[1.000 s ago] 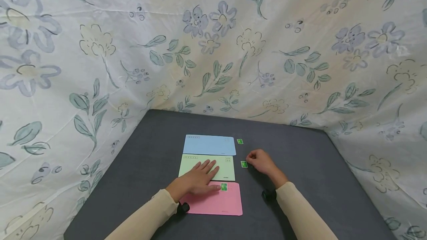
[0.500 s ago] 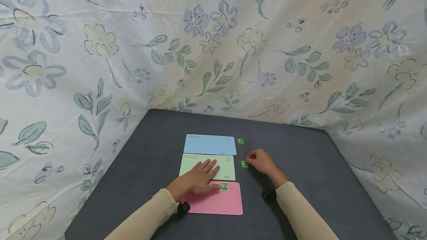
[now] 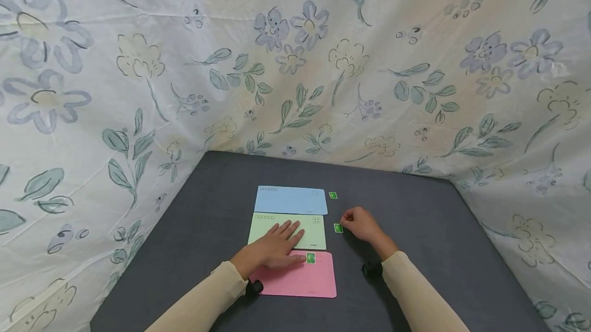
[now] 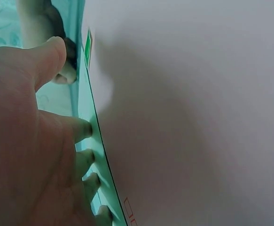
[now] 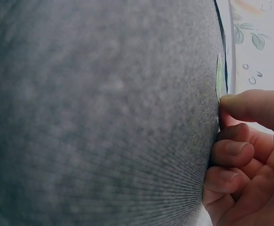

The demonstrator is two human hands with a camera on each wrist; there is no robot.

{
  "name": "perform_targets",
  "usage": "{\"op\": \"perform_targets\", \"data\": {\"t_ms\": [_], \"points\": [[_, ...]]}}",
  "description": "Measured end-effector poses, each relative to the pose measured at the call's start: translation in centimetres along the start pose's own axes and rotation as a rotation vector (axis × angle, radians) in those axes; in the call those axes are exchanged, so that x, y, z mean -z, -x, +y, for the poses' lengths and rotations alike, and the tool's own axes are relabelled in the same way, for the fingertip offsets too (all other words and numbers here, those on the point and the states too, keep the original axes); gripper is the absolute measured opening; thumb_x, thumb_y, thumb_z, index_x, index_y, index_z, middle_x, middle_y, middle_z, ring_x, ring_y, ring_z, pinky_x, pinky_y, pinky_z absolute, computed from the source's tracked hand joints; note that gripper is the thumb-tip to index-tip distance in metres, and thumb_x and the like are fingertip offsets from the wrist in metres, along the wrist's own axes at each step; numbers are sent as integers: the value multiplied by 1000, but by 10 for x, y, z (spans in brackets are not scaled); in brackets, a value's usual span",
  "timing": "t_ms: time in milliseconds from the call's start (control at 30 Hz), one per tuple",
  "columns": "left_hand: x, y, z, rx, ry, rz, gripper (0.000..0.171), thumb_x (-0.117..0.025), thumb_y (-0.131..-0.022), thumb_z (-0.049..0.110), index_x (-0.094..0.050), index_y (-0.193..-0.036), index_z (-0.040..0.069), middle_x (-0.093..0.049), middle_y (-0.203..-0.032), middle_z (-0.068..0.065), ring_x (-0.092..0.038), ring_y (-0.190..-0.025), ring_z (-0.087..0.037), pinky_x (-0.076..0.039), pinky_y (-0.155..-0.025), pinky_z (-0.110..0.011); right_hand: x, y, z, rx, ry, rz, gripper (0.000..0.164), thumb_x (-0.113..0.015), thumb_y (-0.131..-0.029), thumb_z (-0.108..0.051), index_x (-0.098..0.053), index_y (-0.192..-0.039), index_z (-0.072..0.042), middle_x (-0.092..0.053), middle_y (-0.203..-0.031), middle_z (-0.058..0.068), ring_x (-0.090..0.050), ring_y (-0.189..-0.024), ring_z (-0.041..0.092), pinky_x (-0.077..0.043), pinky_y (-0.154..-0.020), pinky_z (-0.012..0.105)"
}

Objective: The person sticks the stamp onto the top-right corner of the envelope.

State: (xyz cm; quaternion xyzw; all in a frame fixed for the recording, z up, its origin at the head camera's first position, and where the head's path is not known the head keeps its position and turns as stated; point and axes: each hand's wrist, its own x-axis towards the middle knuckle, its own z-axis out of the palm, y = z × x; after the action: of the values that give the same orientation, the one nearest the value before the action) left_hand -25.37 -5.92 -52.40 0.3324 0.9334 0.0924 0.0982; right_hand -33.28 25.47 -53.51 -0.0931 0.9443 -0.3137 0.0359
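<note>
My left hand (image 3: 273,246) lies flat with straight fingers spread, palm on the pale green paper envelope (image 3: 287,231) and heel over the top edge of the pink paper envelope (image 3: 300,279). In the left wrist view the fingertips (image 4: 84,129) press along the seam between those 2 sheets. My right hand (image 3: 362,224) sits curled just right of the envelopes, its forefinger and thumb touching the small green square stamp (image 3: 338,228) that lies on the dark grey felt tabletop (image 3: 415,219); I cannot tell whether it is pinched or only touched. A 2nd green stamp (image 3: 310,257) is stuck on the pink envelope's upper right corner, just beside my left fingers. A 3rd green stamp (image 3: 333,195) lies loose beside the light blue paper envelope (image 3: 290,200), farthest from me. A white floral cloth (image 3: 295,65) drapes all around the table.
</note>
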Motion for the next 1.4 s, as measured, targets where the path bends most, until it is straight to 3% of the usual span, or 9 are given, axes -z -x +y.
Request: {"op": "perform_targets", "data": {"t_ms": [867, 1400], "points": [[1, 0, 2, 4, 6, -5, 84, -49, -108, 65, -36, -171, 11, -24, -179, -11, -18, -165, -32, -17, -131, -52, 11, 3, 8, 73, -137, -63, 27, -66, -108, -10, -72, -82, -6, -51, -70, -2, -45, -64, 16, -38, -62, 33], [1, 1, 3, 5, 4, -5, 84, -50, -108, 64, -36, -171, 10, -24, -178, -12, -19, -165, -33, -18, -131, -53, 14, 3, 3, 57, -161, -63, 19, -67, -108, -9, -77, -95, 0, -65, -83, 5, -54, -71, 17, -45, -63, 34]]}}
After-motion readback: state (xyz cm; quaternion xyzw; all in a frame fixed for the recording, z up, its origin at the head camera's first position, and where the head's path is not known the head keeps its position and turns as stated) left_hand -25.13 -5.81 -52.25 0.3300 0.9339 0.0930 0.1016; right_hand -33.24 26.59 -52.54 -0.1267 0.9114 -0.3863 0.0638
